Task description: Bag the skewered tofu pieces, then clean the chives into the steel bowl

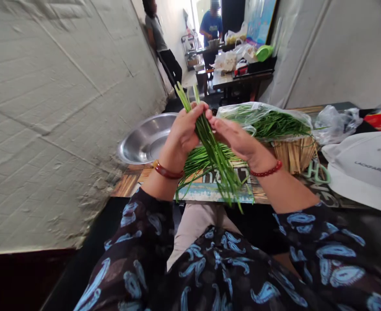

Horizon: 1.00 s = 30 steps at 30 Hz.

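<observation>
Left hand (184, 131) closed round a bunch of greens (214, 153), I have them up between thumb and fingers near the pale ends, with the bowl (132, 147) just to that hand's left. Those pale ends jut out past my thumb; the dark tips trail down between my wrists, towards me. They should weigh next to nothing: limp at the leaf, firmer at the stem, so the stem end is where I'd take hold. A hard squeeze would likely bruise them, and if damp they may slide over one another. Under the bunch, between my hands, lies a loose pile (195, 162). Right hand (237, 138) comes to the stems with fingers nearly straight; it's blurred there, so I can't tell whether they pinch or only rest. Beyond it lies the bag (294, 109) of more greens, then to its right the sticks (290, 157) and, furthest out, the cap (368, 164).
</observation>
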Tool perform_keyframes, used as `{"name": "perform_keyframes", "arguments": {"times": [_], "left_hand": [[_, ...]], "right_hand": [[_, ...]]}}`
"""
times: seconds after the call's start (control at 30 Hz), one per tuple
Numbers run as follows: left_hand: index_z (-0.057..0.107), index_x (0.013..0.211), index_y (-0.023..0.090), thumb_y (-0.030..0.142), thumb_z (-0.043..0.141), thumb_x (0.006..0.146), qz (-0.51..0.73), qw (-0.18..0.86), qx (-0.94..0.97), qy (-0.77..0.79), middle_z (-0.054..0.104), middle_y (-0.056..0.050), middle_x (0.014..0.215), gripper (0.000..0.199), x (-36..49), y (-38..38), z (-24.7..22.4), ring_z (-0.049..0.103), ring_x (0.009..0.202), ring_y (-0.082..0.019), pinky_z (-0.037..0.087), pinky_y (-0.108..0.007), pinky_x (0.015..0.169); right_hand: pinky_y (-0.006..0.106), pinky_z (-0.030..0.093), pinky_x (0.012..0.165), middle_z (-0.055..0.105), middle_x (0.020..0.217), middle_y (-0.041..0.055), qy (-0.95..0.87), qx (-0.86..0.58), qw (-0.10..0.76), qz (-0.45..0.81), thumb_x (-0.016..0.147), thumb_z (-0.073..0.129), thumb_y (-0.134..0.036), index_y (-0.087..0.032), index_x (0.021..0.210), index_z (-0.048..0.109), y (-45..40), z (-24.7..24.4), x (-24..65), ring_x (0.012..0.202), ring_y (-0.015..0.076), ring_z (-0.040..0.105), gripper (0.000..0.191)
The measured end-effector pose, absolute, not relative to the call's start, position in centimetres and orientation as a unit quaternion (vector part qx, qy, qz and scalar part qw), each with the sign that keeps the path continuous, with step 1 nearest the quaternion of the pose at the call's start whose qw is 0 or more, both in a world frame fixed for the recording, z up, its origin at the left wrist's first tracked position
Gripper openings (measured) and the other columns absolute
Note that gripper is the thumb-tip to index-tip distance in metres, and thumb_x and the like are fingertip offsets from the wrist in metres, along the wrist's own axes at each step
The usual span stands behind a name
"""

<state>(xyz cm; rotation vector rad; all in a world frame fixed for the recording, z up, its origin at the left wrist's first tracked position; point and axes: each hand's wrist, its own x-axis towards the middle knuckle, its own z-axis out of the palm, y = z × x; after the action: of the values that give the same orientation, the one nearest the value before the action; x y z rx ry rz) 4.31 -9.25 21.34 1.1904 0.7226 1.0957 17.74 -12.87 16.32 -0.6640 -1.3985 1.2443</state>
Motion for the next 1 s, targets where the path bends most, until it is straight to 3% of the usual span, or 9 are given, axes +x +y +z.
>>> {"name": "perform_keyframes", "arguments": {"times": [0.1,0.2,0.27,0.37,0.5,0.67,0.83,1.0], "left_hand": [[0.059,0.087,0.015,0.030,0.056,0.097,0.535,0.620,0.490,0.300,0.057,0.004,0.064,0.018,3.9,-8.1,22.7,0.064,0.062,-0.008,0.055,-0.023,0.069],[0.060,0.084,0.016,0.030,0.061,0.094,0.555,0.619,0.468,0.299,0.059,0.004,0.064,0.018,2.7,-7.6,22.9,0.065,0.062,-0.009,0.055,-0.023,0.067],[0.060,0.083,0.016,0.031,0.067,0.089,0.549,0.630,0.460,0.301,0.060,0.004,0.064,0.017,1.8,-7.9,22.6,0.064,0.060,-0.009,0.054,-0.023,0.065],[0.060,0.083,0.017,0.030,0.069,0.087,0.525,0.650,0.460,0.300,0.059,0.004,0.063,0.016,0.7,-8.5,22.3,0.063,0.059,-0.009,0.053,-0.022,0.063],[0.057,0.078,0.019,0.029,0.060,0.093,0.547,0.650,0.436,0.296,0.047,0.007,0.055,0.018,-1.0,-7.7,22.3,0.056,0.052,-0.007,0.050,-0.021,0.061],[0.052,0.067,0.024,0.023,0.065,0.088,0.607,0.624,0.393,0.296,0.040,0.006,0.047,0.025,-6.3,-4.6,22.1,0.042,0.046,-0.009,0.037,-0.023,0.048],[0.045,0.059,0.023,0.013,0.059,0.088,0.650,0.608,0.353,0.289,0.035,0.007,0.046,0.034,-10.9,-3.9,21.5,0.031,0.041,-0.007,0.030,-0.024,0.046],[0.041,0.057,0.022,0.014,0.062,0.087,0.664,0.583,0.361,0.299,0.035,0.007,0.047,0.037,-12.2,-3.8,21.2,0.028,0.042,-0.007,0.030,-0.025,0.048]], "right_hand": [[0.025,0.059,0.066,0.070,0.085,0.0040,-0.574,-0.268,0.464,0.619,0.092,0.062,-0.047,-0.018,0.098,0.062,-13.5,15.6,15.6,0.075,0.0140,0.068,0.030],[0.019,0.049,0.044,0.061,0.065,-0.0030,-0.534,-0.287,0.436,0.665,0.096,0.059,-0.037,-0.019,0.095,0.057,-13.6,16.3,14.2,0.050,0.0089,0.057,0.018],[0.016,0.044,0.039,0.056,0.060,-0.0054,-0.514,-0.291,0.421,0.689,0.098,0.055,-0.034,-0.018,0.093,0.055,-13.5,17.2,13.5,0.043,0.0066,0.050,0.016],[0.015,0.045,0.039,0.056,0.059,-0.0059,-0.493,-0.291,0.408,0.711,0.100,0.053,-0.033,-0.018,0.090,0.053,-13.3,18.1,12.4,0.043,0.0060,0.050,0.017],[0.015,0.050,0.043,0.060,0.062,-0.0044,-0.474,-0.274,0.404,0.733,0.102,0.047,-0.033,-0.016,0.095,0.055,-13.8,18.0,11.6,0.046,0.0060,0.055,0.020],[0.017,0.054,0.045,0.068,0.068,0.0004,-0.467,-0.263,0.328,0.778,0.103,0.043,-0.031,-0.013,0.104,0.061,-15.6,16.2,12.5,0.049,0.0084,0.061,0.025],[0.021,0.058,0.050,0.075,0.082,0.0118,-0.446,-0.281,0.306,0.793,0.104,0.033,-0.048,-0.012,0.094,0.064,-16.8,13.9,14.1,0.060,0.0133,0.069,0.049],[0.026,0.060,0.060,0.077,0.094,0.0158,-0.448,-0.305,0.305,0.783,0.099,0.031,-0.062,-0.012,0.097,0.068,-17.4,13.2,14.7,0.070,0.0171,0.072,0.062]]}}
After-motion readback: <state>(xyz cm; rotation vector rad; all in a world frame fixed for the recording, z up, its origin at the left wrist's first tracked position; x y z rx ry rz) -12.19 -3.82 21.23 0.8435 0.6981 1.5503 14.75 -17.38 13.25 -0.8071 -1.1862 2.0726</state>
